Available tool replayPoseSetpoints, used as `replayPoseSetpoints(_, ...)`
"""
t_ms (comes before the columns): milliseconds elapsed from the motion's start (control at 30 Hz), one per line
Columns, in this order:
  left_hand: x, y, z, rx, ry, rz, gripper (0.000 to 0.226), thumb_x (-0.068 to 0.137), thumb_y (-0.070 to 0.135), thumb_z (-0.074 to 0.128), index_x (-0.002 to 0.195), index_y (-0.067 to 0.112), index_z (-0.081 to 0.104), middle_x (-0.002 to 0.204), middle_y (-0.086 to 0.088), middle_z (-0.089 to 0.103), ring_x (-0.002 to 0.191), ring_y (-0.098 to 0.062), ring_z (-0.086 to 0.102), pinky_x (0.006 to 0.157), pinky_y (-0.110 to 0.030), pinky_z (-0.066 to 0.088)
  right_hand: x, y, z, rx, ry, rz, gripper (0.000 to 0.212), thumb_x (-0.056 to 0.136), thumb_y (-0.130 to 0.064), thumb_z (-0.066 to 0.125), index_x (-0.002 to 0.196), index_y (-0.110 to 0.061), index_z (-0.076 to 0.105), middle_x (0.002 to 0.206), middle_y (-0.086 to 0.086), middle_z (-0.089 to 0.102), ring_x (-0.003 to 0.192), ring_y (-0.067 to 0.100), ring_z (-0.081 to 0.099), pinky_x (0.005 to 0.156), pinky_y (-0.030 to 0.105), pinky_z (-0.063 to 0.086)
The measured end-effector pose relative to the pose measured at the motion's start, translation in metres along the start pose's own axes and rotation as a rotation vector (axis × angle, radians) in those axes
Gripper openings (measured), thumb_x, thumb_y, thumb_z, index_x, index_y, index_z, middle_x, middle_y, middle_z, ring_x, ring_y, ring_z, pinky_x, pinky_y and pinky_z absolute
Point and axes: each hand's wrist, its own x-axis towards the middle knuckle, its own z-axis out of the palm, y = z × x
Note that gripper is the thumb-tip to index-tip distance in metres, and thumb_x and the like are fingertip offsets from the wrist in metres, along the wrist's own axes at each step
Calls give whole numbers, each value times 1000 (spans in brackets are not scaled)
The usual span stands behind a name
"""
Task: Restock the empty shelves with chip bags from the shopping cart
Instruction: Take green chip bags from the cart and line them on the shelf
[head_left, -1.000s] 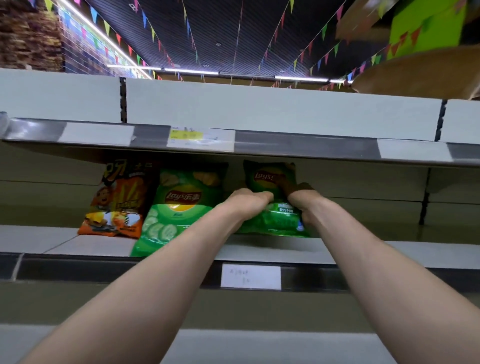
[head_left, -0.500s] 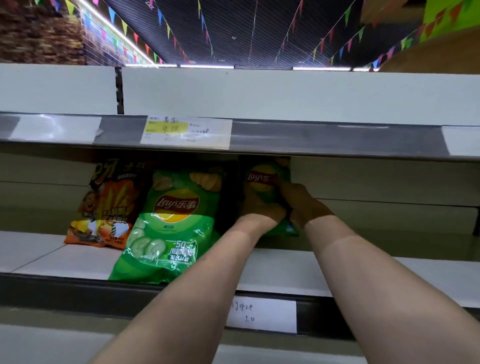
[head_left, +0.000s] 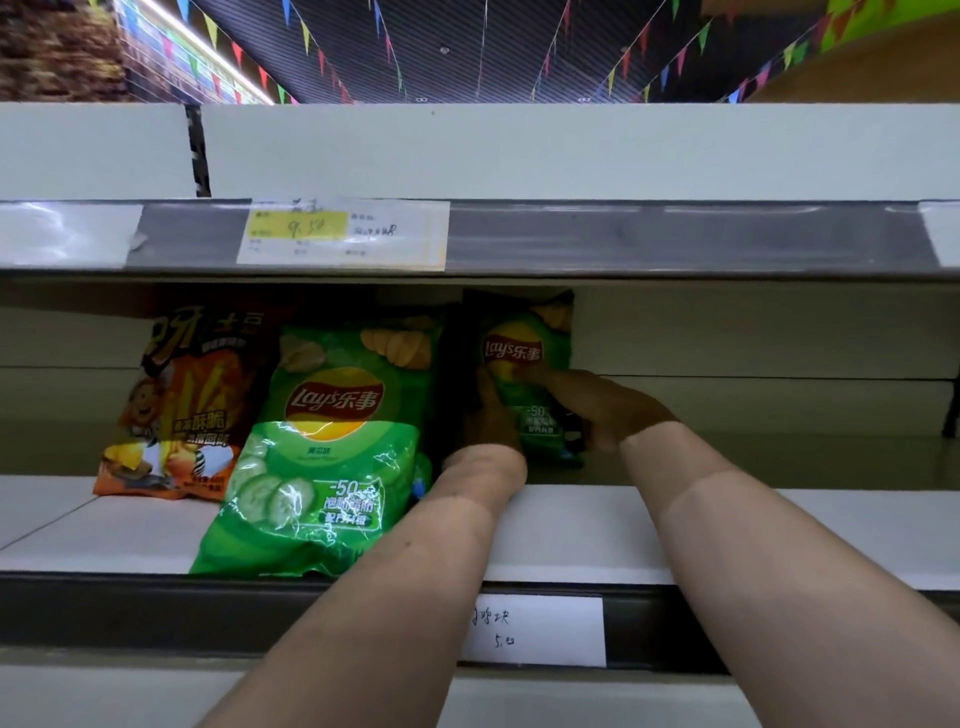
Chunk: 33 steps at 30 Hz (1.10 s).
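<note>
your left hand (head_left: 491, 415) and right hand (head_left: 597, 410) both grip the small green lay's bag (head_left: 524, 353), fingers closed on its left and right sides; finer detail is lost in shadow. the bag stands upright at the back of the shelf (head_left: 571, 525), just right of a larger green lay's bag (head_left: 322, 441), which leans forward beside an orange snack bag (head_left: 187, 405).

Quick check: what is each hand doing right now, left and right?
Left hand: holding the small green Lay's bag by its left edge.
Right hand: holding the same bag from the right.
</note>
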Motion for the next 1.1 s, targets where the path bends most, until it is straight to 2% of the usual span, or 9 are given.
replayPoseSetpoints(100,-2,3,-3,59,-66,-14,79,101,23,45,153,25,-15,159,-23,9,146,-39,16,118,-48,19,-5,1,-7,-232,-6,-45,30,87,-10,66,114,-10,53,106,10,61,105,27,57,94,41,52)
replayPoseSetpoints(200,-3,6,-4,81,-77,-27,79,102,26,44,153,25,-16,159,-23,7,147,-40,14,118,-48,19,2,6,-6,-269,46,-159,42,84,6,64,120,-10,49,109,5,54,105,23,51,91,35,48)
replayPoseSetpoints(300,-3,4,-3,98,-48,-2,77,103,26,43,153,25,-16,160,-21,3,147,-38,10,118,-47,16,9,10,2,-334,85,-273,77,71,-8,81,137,-12,42,125,4,55,120,24,53,98,40,49)
replayPoseSetpoints(433,-8,10,-8,286,76,114,76,102,21,44,154,24,-11,159,-21,1,146,-42,10,115,-51,16,6,8,8,-525,339,-471,102,73,-28,80,151,-26,14,152,9,25,132,39,39,105,55,42)
replayPoseSetpoints(533,-12,14,-12,359,38,128,70,103,26,41,155,24,-6,157,-22,4,145,-42,12,115,-50,18,3,5,14,-725,316,-631,90,85,-24,70,154,-27,13,161,4,5,141,40,24,110,53,36)
replayPoseSetpoints(700,-13,11,-14,348,-21,104,71,103,32,41,155,27,-6,158,-21,2,146,-43,9,115,-51,16,3,9,17,-904,251,-598,76,92,-17,62,154,-28,18,163,3,-6,147,36,13,114,46,30)
replayPoseSetpoints(833,-16,11,-14,353,-17,98,75,101,31,45,155,27,-7,158,-21,3,146,-42,10,115,-52,18,-3,7,23,-1022,325,-635,63,93,-27,60,150,-26,31,162,8,-3,144,39,16,107,54,39)
replayPoseSetpoints(967,-28,12,-18,379,99,180,71,102,26,45,155,21,0,154,-20,16,141,-38,24,111,-46,25,-21,4,26,-1070,299,-582,58,95,-31,55,149,-30,32,161,8,0,143,37,18,109,51,35)
replayPoseSetpoints(1100,-61,21,-25,411,169,285,65,101,23,45,154,19,8,147,-17,25,133,-35,34,99,-42,37,-52,0,23,-1034,286,-529,49,99,-29,46,146,-23,36,153,12,27,136,36,32,111,44,34)
